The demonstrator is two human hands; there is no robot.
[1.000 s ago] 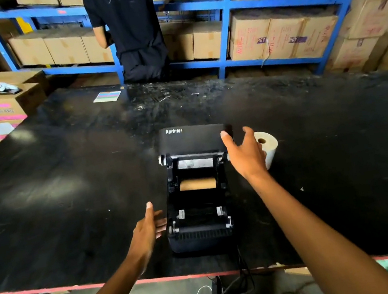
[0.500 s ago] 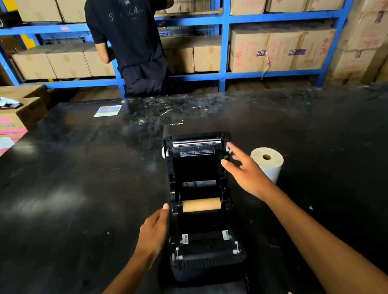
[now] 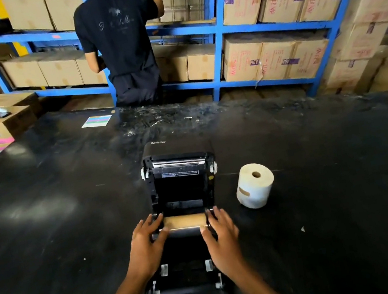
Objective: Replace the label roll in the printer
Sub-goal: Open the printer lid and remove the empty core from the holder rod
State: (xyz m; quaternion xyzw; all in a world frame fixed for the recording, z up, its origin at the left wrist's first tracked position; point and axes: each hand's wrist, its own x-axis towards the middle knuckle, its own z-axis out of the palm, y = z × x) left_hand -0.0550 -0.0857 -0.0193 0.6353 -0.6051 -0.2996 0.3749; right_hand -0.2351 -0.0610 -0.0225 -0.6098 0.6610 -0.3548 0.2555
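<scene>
Open printer [image 3: 186, 215] on black table [image 3: 46, 222], brown empty core [image 3: 184, 220] inside its bay.

Left hand [image 3: 147, 244] and right hand [image 3: 221, 234] grasping core ends; full label roll [image 3: 254, 185] upright just right of printer.

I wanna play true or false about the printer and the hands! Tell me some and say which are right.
1. The printer has its lid open. True.
2. The white label roll is inside the printer. False: it stands on the black table, to the right of the printer.
3. Both hands are at the brown cardboard tube, the left hand at its left end and the right hand at its right end. True.
4. The right hand is holding the white label roll. False: it is at the tube, apart from the roll.
5. A person in a dark shirt faces the camera. False: only the back shows, turned to the blue shelves.
</scene>
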